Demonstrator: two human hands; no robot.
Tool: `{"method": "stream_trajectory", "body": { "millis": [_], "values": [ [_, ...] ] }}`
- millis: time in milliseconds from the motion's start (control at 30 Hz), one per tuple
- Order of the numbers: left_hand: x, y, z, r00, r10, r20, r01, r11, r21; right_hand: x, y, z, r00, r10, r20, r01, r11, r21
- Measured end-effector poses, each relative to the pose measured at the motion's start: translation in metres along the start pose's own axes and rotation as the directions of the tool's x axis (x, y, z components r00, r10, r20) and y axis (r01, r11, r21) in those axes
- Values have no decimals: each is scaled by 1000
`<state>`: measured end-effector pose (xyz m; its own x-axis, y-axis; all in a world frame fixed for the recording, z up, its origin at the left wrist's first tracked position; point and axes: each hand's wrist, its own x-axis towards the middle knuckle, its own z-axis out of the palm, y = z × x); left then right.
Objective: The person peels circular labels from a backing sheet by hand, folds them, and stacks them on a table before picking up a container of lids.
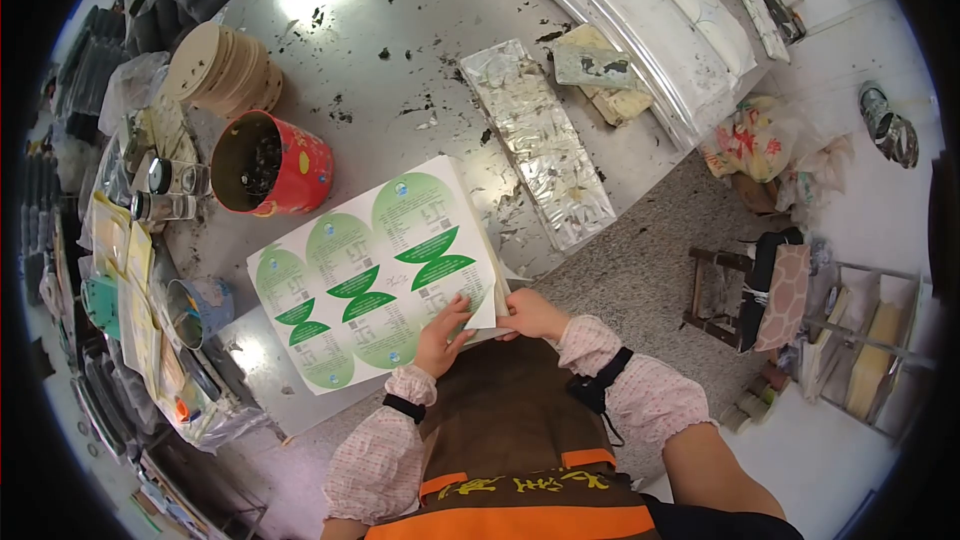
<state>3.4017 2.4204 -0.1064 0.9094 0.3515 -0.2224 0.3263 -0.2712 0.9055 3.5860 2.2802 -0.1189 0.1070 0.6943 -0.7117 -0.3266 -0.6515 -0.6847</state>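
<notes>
While pinching glossy sheet stack [300,340] corner with right hand [530,315], pressing left hand [440,335] flat, open, on green oval labels [425,215].

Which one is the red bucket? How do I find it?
Look at the big grey metal table. Left of the sheet of green labels, beside a stack of round tan discs, stands the red bucket. It is the only red container there, open-topped with dark bits inside.

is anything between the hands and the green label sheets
Nothing visible does. The left hand rests flat on top of the label sheets, and the right hand grips their near corner. The red bucket and foil tray sit apart on the table.
</notes>
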Motion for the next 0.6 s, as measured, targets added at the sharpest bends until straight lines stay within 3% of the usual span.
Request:
{"method": "stream_trajectory", "body": {
  "millis": [133,233,333,433,533,600],
  "values": [
    [1,9,-2,1000,-2,-6,3,1000,20,-9,-40,7,994,24,-104,-71,876,-478],
    [-2,-6,0,1000,-13,-6,13,1000,-6,-4,-12,-1,993,-81,81,78,996,46],
    [-2,-12,3,1000,-15,-3,15,999,-34,-4,-7,-6,996,-17,91,13,999,45],
    [-1,-4,-1,1000,-5,12,6,1000,-13,-9,-36,8,990,104,-98,-124,967,-225],
    [-1,0,-3,1000,3,15,-3,1000,4,-4,-29,8,994,59,-92,-83,958,-275],
    [-2,-9,-1,1000,-3,17,3,1000,-16,-4,-15,-1,999,-32,31,35,994,-105]
  ]
}}
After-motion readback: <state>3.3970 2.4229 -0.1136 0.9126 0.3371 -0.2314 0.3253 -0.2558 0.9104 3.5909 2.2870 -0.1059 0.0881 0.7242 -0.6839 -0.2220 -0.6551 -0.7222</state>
